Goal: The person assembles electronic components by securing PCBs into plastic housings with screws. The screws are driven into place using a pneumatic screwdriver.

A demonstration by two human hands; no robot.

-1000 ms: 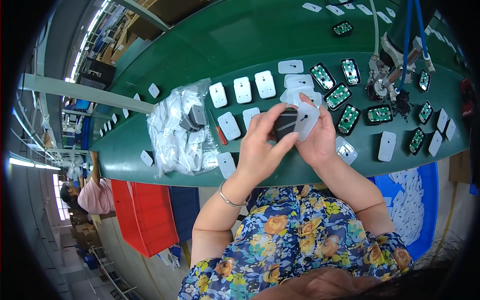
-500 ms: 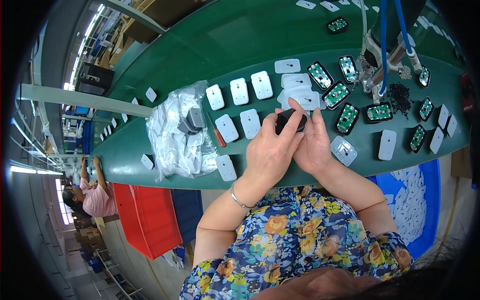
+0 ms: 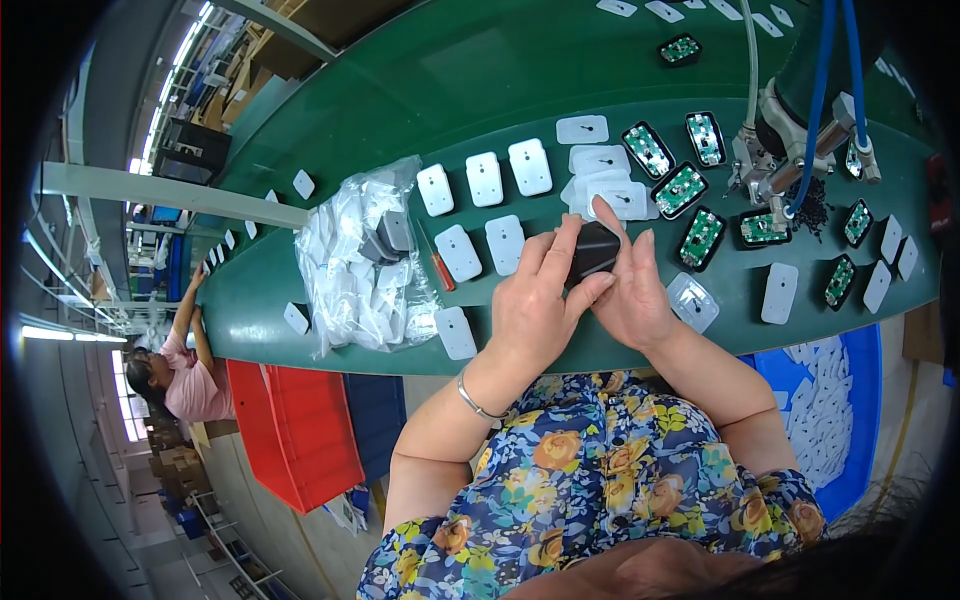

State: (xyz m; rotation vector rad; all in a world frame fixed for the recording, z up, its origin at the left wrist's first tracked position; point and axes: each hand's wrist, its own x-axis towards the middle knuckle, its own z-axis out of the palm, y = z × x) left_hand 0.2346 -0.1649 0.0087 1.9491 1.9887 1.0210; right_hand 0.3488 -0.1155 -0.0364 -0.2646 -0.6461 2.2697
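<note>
Both of my hands are at a small black plastic casing (image 3: 594,249) above the middle of the green bench. My left hand (image 3: 535,308) closes around its left side, the thumb across the lower edge. My right hand (image 3: 637,298) holds the other side, palm turned up and fingers stretched along it. The casing's underside is hidden. Just beyond it lie overlapping white cover plates (image 3: 612,192). To the right are several black casings with green circuit boards, one of them (image 3: 702,238) near my right hand. A clear-wrapped white plate (image 3: 692,302) sits beside my right wrist.
A clear bag (image 3: 350,290) of white parts, a red screwdriver (image 3: 443,271) and rows of white covers (image 3: 458,253) lie to the left. A hanging driver tool (image 3: 790,165) with blue hoses stands over dark screws (image 3: 812,210). Red (image 3: 290,435) and blue (image 3: 868,420) bins flank me. Another person (image 3: 190,380) sits far left.
The black casing has turned between my hands, and more of its smooth face shows. My left thumb now lies across its lower edge. The other person's arm reaches farther over the bench.
</note>
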